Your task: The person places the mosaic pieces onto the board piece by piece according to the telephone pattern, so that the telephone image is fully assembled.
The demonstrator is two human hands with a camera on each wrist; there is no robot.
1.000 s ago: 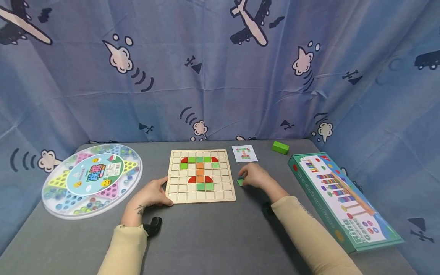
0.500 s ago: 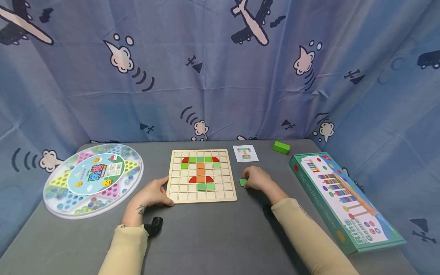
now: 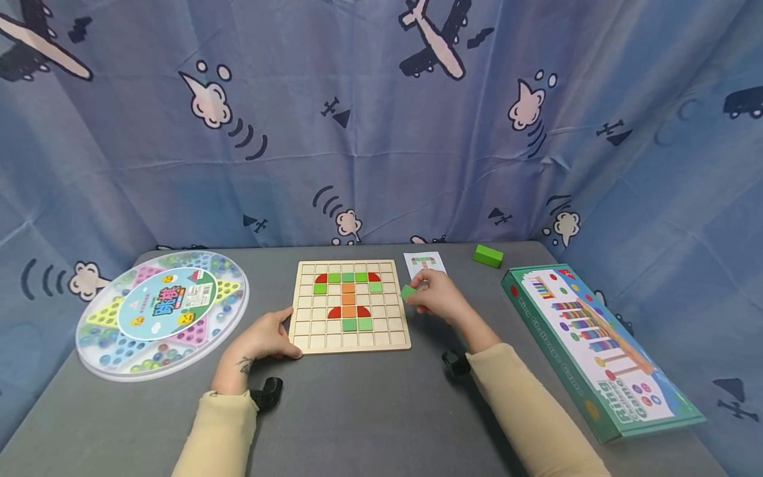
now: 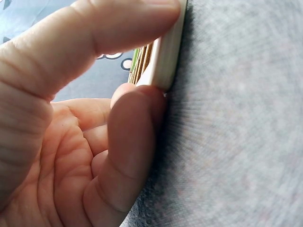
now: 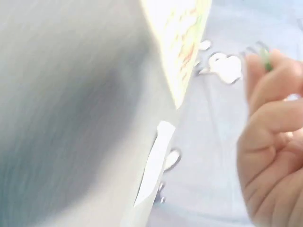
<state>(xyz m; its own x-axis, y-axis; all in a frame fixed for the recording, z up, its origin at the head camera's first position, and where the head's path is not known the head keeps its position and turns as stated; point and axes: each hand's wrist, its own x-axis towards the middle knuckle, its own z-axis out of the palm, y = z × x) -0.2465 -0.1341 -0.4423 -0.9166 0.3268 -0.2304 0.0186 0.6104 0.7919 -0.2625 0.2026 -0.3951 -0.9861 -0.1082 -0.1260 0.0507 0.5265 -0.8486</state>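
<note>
A square wooden grid board [image 3: 310,341] lies on the table with red, green and orange tiles set in its cells. At its near left corner my left hand [image 3: 262,336] holds the edge; in the left wrist view the thumb and fingers [image 4: 132,142] lie against the pale board edge [image 4: 168,61]. Between the thumb and fingers of my right hand [image 3: 444,295] is a green square tile [image 3: 408,291], raised off the table beside the board's right edge. The right wrist view is blurred, with only a sliver of that green tile [image 5: 268,65] between the fingertips.
Behind the right hand lies a white pattern card [image 3: 411,262], partly covered. A green block [image 3: 487,256] sits farther back. On the right is a large green game box [image 3: 596,351]; a round Chinese checkers board [image 3: 161,311] lies at the left. A curtain [image 3: 381,165] hangs behind the table.
My right hand has picked the green tile up off the table and moved it up and left, toward the board's right edge. The left hand stays at the board's corner.
</note>
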